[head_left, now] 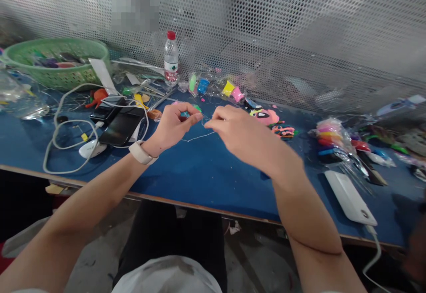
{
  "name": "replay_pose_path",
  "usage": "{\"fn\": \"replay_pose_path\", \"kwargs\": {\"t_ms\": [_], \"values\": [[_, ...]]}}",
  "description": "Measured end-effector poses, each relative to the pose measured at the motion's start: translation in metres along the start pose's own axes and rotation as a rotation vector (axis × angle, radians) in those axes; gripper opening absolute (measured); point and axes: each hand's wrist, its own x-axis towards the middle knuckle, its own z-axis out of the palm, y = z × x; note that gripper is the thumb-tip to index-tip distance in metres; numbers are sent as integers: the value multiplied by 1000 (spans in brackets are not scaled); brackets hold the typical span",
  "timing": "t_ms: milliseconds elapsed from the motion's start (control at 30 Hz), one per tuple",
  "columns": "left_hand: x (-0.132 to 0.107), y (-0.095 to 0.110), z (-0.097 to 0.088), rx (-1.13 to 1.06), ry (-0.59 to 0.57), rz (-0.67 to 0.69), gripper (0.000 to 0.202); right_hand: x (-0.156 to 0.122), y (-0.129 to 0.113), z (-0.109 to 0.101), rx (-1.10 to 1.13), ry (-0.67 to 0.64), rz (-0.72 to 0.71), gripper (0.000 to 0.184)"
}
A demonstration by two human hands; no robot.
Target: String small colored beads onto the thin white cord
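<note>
A thin white thread (pixel 198 138) hangs in a shallow V below my hands, above the blue tabletop. My left hand (pixel 176 124), with a pale band on its wrist, pinches a fine strand between thumb and forefinger. Close to its right, my right hand (pixel 229 126) is also closed in a pinch on the thread, its fingertips turned toward the left ones. A short stretch of strand shows in the gap between them. Just beyond my right hand lies a pink clay figure (pixel 268 116) with a black and white eye, and beside it a striped clay piece (pixel 283 131).
At the left stand a green basket (pixel 80 78), a black phone (pixel 121 126) and looped white cables. A red-capped bottle (pixel 171 60) is by the mesh panel. Bagged coloured clay (pixel 329 138) and a white power bank (pixel 349 197) lie right. The blue table (pixel 213 182) ends near my lap.
</note>
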Motion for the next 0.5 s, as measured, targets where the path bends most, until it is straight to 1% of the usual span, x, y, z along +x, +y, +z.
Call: {"fn": "replay_pose_path", "kwargs": {"t_ms": [100, 167, 233, 333, 433, 500], "values": [[-1, 9, 0, 18, -197, -12, 40, -5, 30, -23, 194, -44, -43, 33], [-3, 13, 3, -4, -284, -24, 40, -4, 42, -26, 258, -16, -53, 33], [-4, 14, 6, -27, -328, -21, 42, 0, 47, -21, 300, 33, -67, 32], [-6, 13, 7, -51, -373, -17, 42, 9, 48, -5, 376, 89, -97, 29], [-6, 11, 7, -73, -398, -24, 41, 16, 48, 9, 475, 85, -73, 27], [-6, 10, 7, -72, -391, -24, 40, 18, 48, 14, 517, 72, -38, 26]]}}
